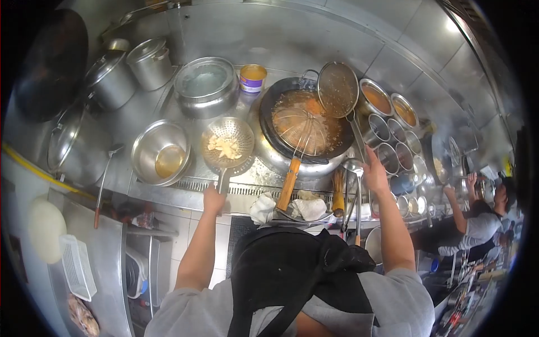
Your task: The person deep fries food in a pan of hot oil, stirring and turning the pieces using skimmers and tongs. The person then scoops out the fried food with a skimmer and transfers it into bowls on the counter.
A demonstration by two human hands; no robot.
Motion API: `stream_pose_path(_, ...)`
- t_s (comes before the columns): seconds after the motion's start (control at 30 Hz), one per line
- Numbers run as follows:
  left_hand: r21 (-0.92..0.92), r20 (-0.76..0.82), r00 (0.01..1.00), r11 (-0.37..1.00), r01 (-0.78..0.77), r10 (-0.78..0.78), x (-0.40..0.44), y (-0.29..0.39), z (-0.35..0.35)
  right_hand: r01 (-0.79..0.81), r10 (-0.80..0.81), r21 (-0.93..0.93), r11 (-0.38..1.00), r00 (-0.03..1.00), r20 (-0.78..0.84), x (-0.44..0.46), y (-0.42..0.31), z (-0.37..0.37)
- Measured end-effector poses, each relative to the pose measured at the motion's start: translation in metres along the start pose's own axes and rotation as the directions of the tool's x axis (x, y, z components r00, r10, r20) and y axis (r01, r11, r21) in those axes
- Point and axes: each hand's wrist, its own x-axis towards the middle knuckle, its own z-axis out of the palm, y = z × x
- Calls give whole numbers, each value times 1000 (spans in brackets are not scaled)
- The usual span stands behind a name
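Note:
My left hand (213, 200) is wrapped round the handle of a perforated skimmer (245, 133). Pale pieces of food (225, 146) lie in its bowl, which sits over the metal counter left of the wok. My right hand (375, 172) grips the long handle of a fine mesh skimmer (338, 87), its round mesh raised over the wok's far right side. Bubbling brown oil (292, 101) fills much of the dark wok (269, 101). A wire strainer (303, 132) rests in the wok, its wooden handle (289, 182) pointing toward me and held by neither hand.
Left of the skimmer stand a steel bowl (147, 140) and a large lidded pot (206, 104). A tin (252, 84) is behind. Sauce pots (375, 84) and several steel containers crowd the right. White cloths (309, 209) lie in front. A co-worker (477, 216) stands far right.

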Motion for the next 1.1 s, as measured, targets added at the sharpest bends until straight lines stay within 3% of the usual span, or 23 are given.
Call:
stream_pose_path(0.03,270,-142,961,943,-194,238,-2,15,9,-115,119,-46,992,989,83,-3,-4,-7)
stream_pose_path(0.07,535,-209,847,782,-320,490,-6,33,20,-225,239,-100,969,958,161,-4,-9,-14)
stream_pose_path(0.13,363,34,896,830,-424,443,-22,73,64,-260,295,-200,945,940,169,-4,-10,-18)
stream_pose_path(0.2,456,302,863,734,-503,405,-44,105,113,-235,314,-328,915,924,216,-1,-6,-19)
stream_pose_path(0.27,578,400,897,707,-407,188,-61,131,149,-184,269,-355,916,941,206,3,4,-16)
stream_pose_path(0.4,611,339,924,706,-359,176,-58,120,179,-195,318,-391,900,905,282,12,10,-8)
stream_pose_path(0.53,741,373,923,570,-356,91,-44,150,151,-214,341,-356,910,873,347,9,21,-5)
stream_pose_path(0.63,822,406,900,367,-436,160,-46,194,115,-241,319,-249,938,881,350,1,33,-14)
stream_pose_path(0.77,816,410,885,344,-464,221,-45,221,108,-199,225,-118,973,934,279,-14,72,-17)
stream_pose_path(0.83,884,295,940,325,-337,173,-54,232,118,-200,216,-90,976,943,252,-20,85,-24)
stream_pose_path(0.97,910,219,958,315,-270,188,-36,195,138,-211,208,-7,977,955,211,-28,103,-31)
stream_pose_path(1.1,890,204,934,341,-302,295,-13,141,129,-202,191,34,979,958,212,-28,114,-30)
